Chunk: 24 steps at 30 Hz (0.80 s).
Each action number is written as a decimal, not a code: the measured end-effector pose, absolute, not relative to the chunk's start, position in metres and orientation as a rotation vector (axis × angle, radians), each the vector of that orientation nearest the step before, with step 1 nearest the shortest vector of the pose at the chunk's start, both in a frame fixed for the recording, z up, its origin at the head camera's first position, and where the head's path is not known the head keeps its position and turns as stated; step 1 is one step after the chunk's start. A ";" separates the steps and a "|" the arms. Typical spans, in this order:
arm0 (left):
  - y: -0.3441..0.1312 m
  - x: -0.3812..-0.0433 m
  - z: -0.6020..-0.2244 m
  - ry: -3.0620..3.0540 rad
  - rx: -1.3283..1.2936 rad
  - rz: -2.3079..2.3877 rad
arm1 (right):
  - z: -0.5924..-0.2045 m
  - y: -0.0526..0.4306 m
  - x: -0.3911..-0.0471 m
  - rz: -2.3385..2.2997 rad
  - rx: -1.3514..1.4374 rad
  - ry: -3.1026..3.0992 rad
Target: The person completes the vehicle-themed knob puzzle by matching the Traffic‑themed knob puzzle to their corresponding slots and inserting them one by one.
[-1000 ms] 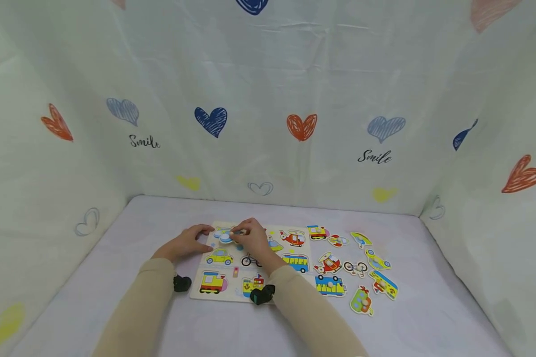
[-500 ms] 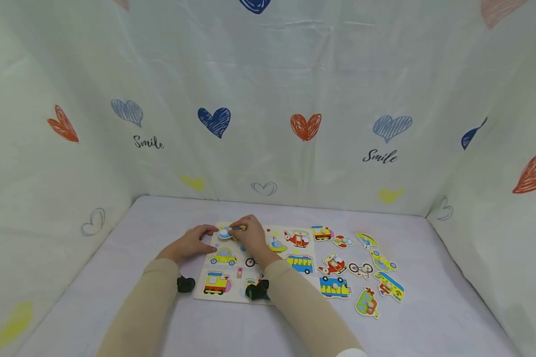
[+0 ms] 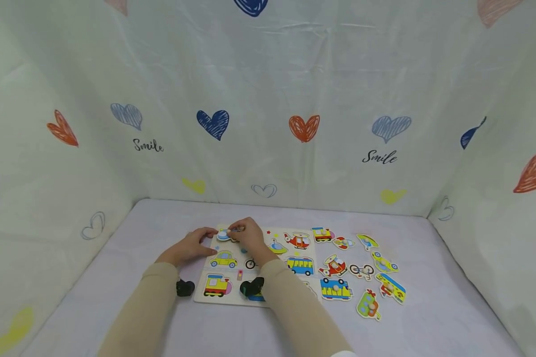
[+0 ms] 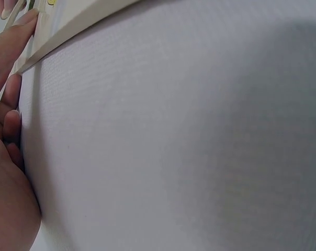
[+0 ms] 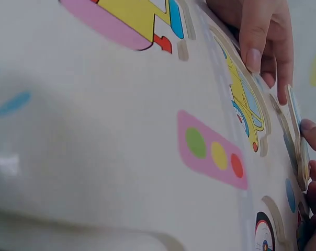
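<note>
A wooden puzzle board [image 3: 234, 299] with vehicle pictures lies on the table. My right hand [image 3: 251, 240] pinches a blue-and-white puzzle piece [image 3: 222, 235] over the board's top left slot. In the right wrist view the piece [image 5: 294, 109] stands edge-on, tilted just above the recess, with fingertips at its face and edge. My left hand [image 3: 188, 248] rests at the board's left edge, thumb and forefinger spread; one finger lies on the board's surface in the left wrist view. My right hand and sleeve hide part of the board's middle, including most of the bicycle picture.
Right of the board lie several loose pieces: a train [image 3: 323, 234], a helicopter [image 3: 333, 267], a bicycle [image 3: 362, 271], a bus [image 3: 336, 289], a yellow car [image 3: 384, 262] and others. A white curtain [image 3: 259, 74] printed with hearts hangs behind the table.
My right hand has shifted the blue-and-white piece slightly up on the board, so it now covers the top left slot. The left hand stays at the board's edge. The head view has shifted slightly.
</note>
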<state>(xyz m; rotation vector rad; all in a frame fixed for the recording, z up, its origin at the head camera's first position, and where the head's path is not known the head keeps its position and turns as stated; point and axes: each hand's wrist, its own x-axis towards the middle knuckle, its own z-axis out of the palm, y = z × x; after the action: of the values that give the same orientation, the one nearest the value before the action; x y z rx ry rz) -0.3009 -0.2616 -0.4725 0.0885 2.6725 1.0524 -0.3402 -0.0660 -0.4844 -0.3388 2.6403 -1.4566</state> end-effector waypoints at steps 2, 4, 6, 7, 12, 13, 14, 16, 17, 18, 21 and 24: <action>-0.263 -0.301 -0.472 2.679 0.093 1.054 | -0.483 -0.068 -0.340 -1.454 -0.336 2.646; -0.264 -0.301 -0.472 2.679 0.103 1.058 | -0.482 -0.070 -0.339 -1.424 -0.315 2.673; -0.264 -0.301 -0.472 2.677 0.105 1.062 | -0.482 -0.071 -0.339 -1.394 -0.293 2.708; -0.264 -0.301 -0.472 2.676 0.107 1.063 | -0.482 -0.072 -0.339 -1.380 -0.280 2.722; -0.262 -0.300 -0.473 2.677 0.081 1.075 | -0.486 -0.074 -0.341 -1.346 -0.281 2.777; -0.262 -0.300 -0.473 2.678 0.078 1.078 | -0.487 -0.074 -0.341 -1.338 -0.290 2.790; -0.261 -0.299 -0.473 2.679 0.075 1.079 | -0.489 -0.075 -0.342 -1.332 -0.300 2.803; -0.261 -0.298 -0.472 2.678 0.068 1.079 | -0.491 -0.076 -0.342 -1.307 -0.316 2.828; -0.261 -0.298 -0.472 2.678 0.066 1.076 | -0.492 -0.077 -0.342 -1.295 -0.323 2.842; -0.262 -0.298 -0.472 2.679 0.066 1.074 | -0.492 -0.077 -0.342 -1.285 -0.329 2.849; -0.262 -0.298 -0.471 2.679 0.079 1.074 | -0.490 -0.078 -0.340 -1.254 -0.330 2.868; -0.263 -0.299 -0.472 2.677 0.093 1.072 | -0.487 -0.078 -0.337 -1.231 -0.339 2.877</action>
<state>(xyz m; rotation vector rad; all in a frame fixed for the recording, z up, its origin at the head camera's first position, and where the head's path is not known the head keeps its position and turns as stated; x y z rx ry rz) -0.2993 -0.2627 -0.4716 0.0927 2.6767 1.0716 -0.3370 -0.0776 -0.4868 -0.3387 2.8771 -1.2310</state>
